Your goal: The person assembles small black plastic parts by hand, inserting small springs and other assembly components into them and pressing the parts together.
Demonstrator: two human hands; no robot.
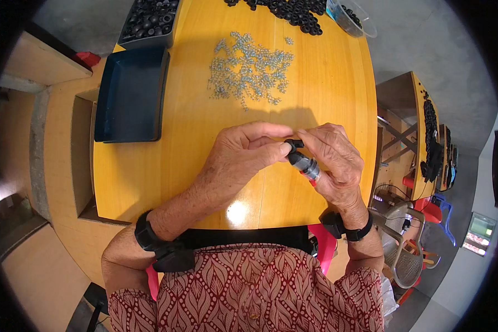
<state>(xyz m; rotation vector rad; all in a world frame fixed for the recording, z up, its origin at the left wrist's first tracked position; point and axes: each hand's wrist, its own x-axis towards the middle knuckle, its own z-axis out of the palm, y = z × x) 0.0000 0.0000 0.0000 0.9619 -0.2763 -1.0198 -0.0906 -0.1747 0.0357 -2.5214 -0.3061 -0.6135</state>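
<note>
Over the near part of the yellow table (193, 182), my two hands meet at a small black ring-like part (297, 143). My left hand (235, 152) pinches it between thumb and fingertips. On the other side, my right hand (337, 157) has its fingers bent against the same part. A black cover (303, 164) wrapped in clear tape, with red at its base, sits on my right thumb and presses near the part. Fingertips hide some of the part. Beyond my hands lie many tiny shiny metal pieces (252, 66), spread over the tabletop.
A dark blue tray (130, 99) lies at the left edge, below a grey bin (146, 42) of black round parts. Black rings (299, 14) are heaped at the far edge beside a clear tub (343, 23). A chair (406, 260) stands at right.
</note>
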